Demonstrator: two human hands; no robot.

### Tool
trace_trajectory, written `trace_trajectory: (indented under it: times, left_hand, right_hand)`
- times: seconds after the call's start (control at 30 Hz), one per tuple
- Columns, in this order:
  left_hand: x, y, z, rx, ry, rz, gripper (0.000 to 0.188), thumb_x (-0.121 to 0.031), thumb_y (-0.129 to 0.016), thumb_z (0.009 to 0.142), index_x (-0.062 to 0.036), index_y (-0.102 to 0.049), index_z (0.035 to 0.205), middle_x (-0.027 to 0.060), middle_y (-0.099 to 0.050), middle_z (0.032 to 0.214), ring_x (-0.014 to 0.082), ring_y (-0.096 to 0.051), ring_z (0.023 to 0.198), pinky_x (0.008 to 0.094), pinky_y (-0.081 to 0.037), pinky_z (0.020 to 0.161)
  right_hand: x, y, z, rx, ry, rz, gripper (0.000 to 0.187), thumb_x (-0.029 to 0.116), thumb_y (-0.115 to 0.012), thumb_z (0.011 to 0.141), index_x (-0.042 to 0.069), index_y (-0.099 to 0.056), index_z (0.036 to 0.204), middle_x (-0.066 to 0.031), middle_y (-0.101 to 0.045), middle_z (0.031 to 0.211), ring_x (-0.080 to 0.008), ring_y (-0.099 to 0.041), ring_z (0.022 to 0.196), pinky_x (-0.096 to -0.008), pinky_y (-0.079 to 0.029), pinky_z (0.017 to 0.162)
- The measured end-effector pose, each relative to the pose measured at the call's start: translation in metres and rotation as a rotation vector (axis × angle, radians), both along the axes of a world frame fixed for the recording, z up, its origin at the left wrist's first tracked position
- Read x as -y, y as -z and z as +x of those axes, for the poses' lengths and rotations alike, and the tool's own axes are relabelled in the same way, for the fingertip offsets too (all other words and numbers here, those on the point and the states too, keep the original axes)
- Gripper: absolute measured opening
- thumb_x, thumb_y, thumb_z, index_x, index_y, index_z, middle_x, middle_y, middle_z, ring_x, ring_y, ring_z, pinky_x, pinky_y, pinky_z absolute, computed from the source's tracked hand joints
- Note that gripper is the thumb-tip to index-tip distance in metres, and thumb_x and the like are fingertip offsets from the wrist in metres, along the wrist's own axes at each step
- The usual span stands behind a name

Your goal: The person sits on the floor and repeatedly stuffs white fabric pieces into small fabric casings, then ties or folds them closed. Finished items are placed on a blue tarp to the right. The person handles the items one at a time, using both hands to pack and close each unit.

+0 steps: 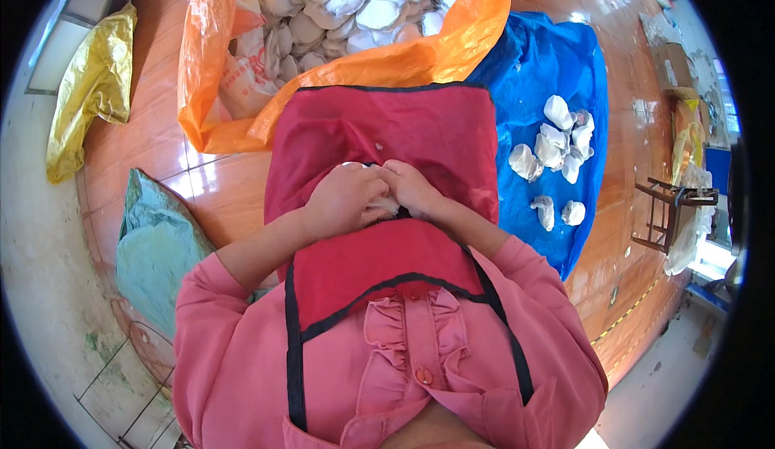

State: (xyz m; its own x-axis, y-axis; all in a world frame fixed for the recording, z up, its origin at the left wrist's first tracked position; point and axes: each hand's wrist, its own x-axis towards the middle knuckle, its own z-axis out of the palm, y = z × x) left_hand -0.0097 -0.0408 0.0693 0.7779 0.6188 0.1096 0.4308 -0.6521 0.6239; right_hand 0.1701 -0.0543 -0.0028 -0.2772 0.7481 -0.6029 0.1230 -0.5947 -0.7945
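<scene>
Over my lap, on the dark red apron (pixel 379 126), both hands meet around a small whitish piece (pixel 384 206). My left hand (pixel 347 195) is curled over it, so only bits of its pale edge show below and above the fingers. The fingers of my right hand (pixel 410 188) are bent and pressed together against the left fingers, closed at the same piece. Its exact kind is hidden. Beyond my knees, a big orange woven sack (pixel 387 68) lies open, full of round, flat white pieces (pixel 379 13).
At the right, a blue sheet (pixel 533 239) carries several crumpled white bundles (pixel 550 148). A yellow sack (pixel 95 86) and a green sack (pixel 157 247) lie to the left on the tiled floor (pixel 218 207). Farther right stand a small wooden stool (pixel 666 207) and a cardboard box (pixel 672 69).
</scene>
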Motion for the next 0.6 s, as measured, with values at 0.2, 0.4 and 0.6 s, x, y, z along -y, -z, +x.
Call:
trace_trajectory:
  times: [0.2, 0.4, 0.6]
  left_hand:
    - [-0.003, -0.007, 0.008, -0.068, -0.109, -0.153, 0.027, -0.023, -0.075, 0.067, -0.0095, -0.059, 0.084, 0.0102, -0.056, 0.088, 0.0297, -0.057, 0.087, 0.0409, -0.047, 0.077]
    - [0.0, 0.0, 0.01, -0.131, -0.081, -0.102, 0.024, -0.017, -0.073, 0.066, -0.0087, -0.056, 0.08, 0.0111, -0.054, 0.086, 0.0304, -0.055, 0.084, 0.0406, -0.047, 0.076]
    - [0.001, 0.007, 0.01, -0.102, 0.061, 0.069, 0.024, -0.015, -0.07, 0.064, -0.0062, -0.054, 0.08, 0.0111, -0.054, 0.086, 0.0301, -0.055, 0.081, 0.0406, -0.047, 0.07]
  right_hand:
    - [-0.009, 0.009, 0.002, -0.181, -0.025, -0.159, 0.02, 0.022, -0.054, 0.093, 0.006, -0.062, 0.085, -0.0047, -0.063, 0.084, -0.0134, -0.056, 0.077, -0.0313, -0.046, 0.065]
    - [-0.007, 0.014, 0.0, -0.29, -0.097, -0.202, 0.015, 0.014, -0.053, 0.09, 0.008, -0.067, 0.088, -0.0056, -0.066, 0.082, -0.0155, -0.06, 0.068, -0.0332, -0.047, 0.057]
    - [-0.023, -0.013, -0.005, -0.258, -0.177, -0.479, 0.015, 0.019, -0.055, 0.088, 0.01, -0.067, 0.085, -0.0059, -0.067, 0.079, -0.0167, -0.062, 0.063, -0.0286, -0.046, 0.052]
